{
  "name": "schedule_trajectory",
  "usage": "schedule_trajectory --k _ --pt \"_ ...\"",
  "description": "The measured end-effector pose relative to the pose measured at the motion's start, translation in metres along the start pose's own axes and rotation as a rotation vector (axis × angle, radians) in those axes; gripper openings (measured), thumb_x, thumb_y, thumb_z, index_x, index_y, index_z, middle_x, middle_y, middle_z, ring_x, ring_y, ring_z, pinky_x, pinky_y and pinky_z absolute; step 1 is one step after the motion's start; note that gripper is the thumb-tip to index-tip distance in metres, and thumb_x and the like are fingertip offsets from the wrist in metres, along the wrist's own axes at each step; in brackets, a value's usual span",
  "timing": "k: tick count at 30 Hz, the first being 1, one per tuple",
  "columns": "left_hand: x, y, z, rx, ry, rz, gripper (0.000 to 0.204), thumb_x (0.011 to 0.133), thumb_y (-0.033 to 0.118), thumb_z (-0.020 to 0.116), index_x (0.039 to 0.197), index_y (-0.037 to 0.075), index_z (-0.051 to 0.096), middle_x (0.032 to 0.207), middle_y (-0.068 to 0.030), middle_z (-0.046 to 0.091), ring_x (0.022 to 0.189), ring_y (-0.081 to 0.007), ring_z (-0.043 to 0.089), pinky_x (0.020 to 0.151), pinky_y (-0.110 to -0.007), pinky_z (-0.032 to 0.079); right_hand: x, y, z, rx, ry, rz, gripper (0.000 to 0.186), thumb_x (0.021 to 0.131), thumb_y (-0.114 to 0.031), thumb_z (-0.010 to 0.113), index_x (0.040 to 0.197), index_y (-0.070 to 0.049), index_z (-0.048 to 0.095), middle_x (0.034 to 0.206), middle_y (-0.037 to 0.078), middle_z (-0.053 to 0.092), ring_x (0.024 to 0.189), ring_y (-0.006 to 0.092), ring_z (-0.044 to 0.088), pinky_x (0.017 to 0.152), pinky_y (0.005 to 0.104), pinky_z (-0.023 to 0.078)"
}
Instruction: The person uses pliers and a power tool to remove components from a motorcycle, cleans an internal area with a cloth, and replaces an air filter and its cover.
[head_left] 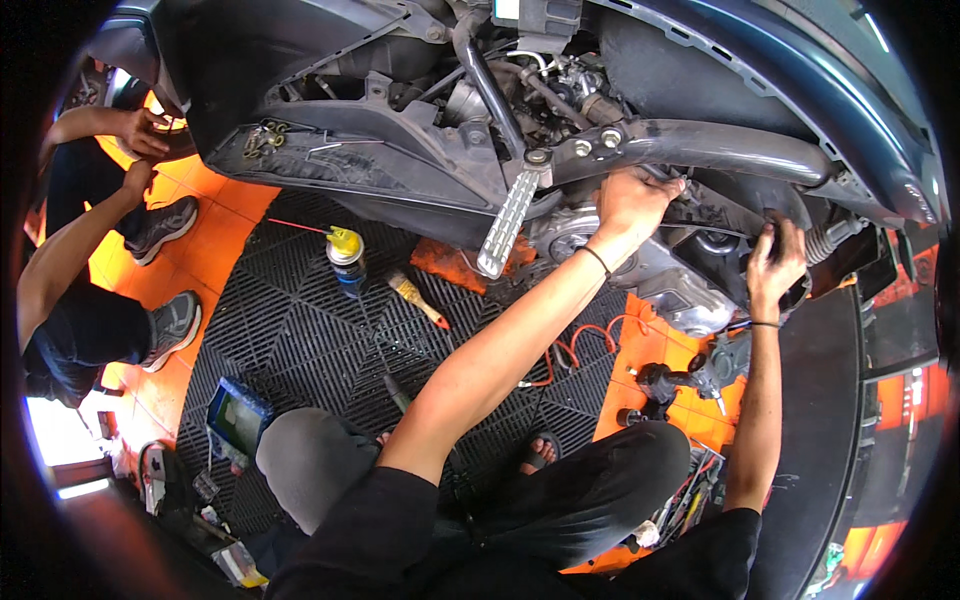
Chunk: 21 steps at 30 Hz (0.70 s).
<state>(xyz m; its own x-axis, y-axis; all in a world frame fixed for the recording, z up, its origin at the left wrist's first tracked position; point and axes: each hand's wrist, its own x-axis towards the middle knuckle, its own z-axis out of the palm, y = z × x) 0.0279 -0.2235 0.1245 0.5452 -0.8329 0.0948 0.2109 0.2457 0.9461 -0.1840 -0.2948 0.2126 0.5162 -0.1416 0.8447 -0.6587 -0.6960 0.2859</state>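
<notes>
Left hand [632,200] curled on the motorcycle frame tube [720,150], right hand [775,265] gripping a dark engine part [720,255].

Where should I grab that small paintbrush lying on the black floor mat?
Take the paintbrush by its pale wooden handle, coming from above. It lies flat on the floor mat with open mat around it, bristle end towards the spray can.

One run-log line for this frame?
left hand: on engine case | right hand: gripping black part by rear wheel | spray can, brush: on mat
</notes>
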Motion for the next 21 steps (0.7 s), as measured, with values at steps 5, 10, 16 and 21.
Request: schedule_trajectory --k 5,10,16,21 --pt "0.006 -0.008 0.017 0.076 0.062 0.086 0.044 0.070 0.042 0.084 0.065 0.001 0.069 0.065 -0.0130 0.068 0.059 -0.0229 0.064 0.061 -0.038 0.050 -0.009 0.022 -0.005 -0.013 -0.067 0.075 0.021 0.084 -0.018 0.061 0.095 -0.001 0.067 0.085 0.019 0.065 0.081 0.0397 0.062 0.074 0.0447 0.050" --pt "0.005 -0.012 0.008 0.290 0.152 0.258 0.056 0.076 0.054 0.076 0.065 0.000 0.070 0.059 -0.0159 0.065 0.056 -0.0296 0.063 0.061 -0.043 0.049 0.009 0.032 -0.013 0.084 -0.330 0.090 0.023 0.086 -0.020 0.063 0.101 -0.004 0.067 0.099 0.019 0.066 0.094 0.0389 0.063 0.084 0.0457 0.050" --pt "-0.017 -0.017 0.022 0.346 0.087 0.137 0.061 0.089 0.056 0.063 0.097 -0.004 0.073 0.095 -0.0212 0.072 0.092 -0.0287 0.067 0.088 -0.043 0.047 0.004 0.025 -0.108 0.341 -0.571 0.203 0.053 0.094 -0.015 0.056 0.143 -0.002 0.041 0.123 0.023 0.061 0.109 0.0343 0.061 0.095 0.0417 0.047" --pt "-0.005 -0.020 0.008 0.355 0.246 0.312 0.055 0.092 0.050 0.060 0.080 -0.003 0.073 0.065 -0.0144 0.067 0.062 -0.0253 0.060 0.065 -0.044 0.046 -0.122 0.036 -0.165 -0.076 -0.476 0.151 0.040 0.084 -0.015 0.066 0.121 -0.004 0.057 0.113 0.021 0.062 0.106 0.0369 0.059 0.091 0.0429 0.048"
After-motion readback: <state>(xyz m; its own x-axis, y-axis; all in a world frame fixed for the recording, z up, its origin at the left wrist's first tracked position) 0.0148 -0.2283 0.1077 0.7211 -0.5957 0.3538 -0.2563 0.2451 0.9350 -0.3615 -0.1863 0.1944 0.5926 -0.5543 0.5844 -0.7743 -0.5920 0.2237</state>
